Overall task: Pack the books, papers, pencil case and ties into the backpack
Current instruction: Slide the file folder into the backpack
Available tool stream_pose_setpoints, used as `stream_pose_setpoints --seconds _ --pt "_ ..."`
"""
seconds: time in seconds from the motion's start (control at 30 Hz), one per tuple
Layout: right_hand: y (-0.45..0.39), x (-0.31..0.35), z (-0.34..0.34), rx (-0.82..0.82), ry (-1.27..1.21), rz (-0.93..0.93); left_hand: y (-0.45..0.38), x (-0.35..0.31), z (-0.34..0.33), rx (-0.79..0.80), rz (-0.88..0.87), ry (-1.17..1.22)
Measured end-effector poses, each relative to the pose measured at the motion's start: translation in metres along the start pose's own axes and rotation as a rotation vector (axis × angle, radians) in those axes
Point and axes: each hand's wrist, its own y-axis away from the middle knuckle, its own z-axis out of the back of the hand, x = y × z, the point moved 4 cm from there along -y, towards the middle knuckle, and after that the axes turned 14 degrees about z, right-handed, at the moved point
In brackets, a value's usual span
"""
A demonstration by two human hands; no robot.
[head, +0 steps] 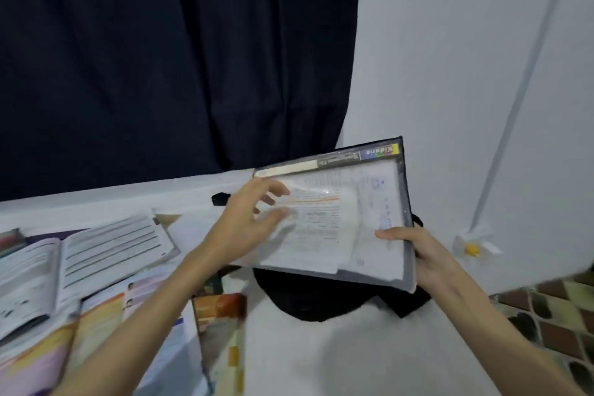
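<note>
Nearest the camera, both bare forearms reach forward and upward from the lower edge of the view, over a white table [289,357]. Under the left forearm lie colourful books [106,325], spread and overlapping, with one orange-covered book [220,309] just beside the arm and an open book [74,267] with lined pages farther left.

The right hand [421,254] grips the right lower edge of a transparent zip folder [360,212]: its thumb lies on the front face and the fingers curl round behind the dark trim. The left hand [247,222] is at the folder's left edge with fingers spread and loosely bent, the fingertips over the clear plastic; motion blur makes it impossible to tell whether they press it or merely hover.

The folder is held up off the table, tilted, its colourful labelled strip along the top. Papers [324,228] with printed text show through the plastic.

Directly below the folder sits the black backpack [308,299], on the table, partly hidden by it.

Behind the table hang a dark curtain [160,58] on the left and a white wall [466,58] on the right.
</note>
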Motion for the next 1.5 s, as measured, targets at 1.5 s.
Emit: stream_pose_setpoints --seconds 1.5 --pt "0.005 0.085 0.098 0.181 0.127 -0.021 -0.009 0.060 -0.005 -0.127 0.970 0.561"
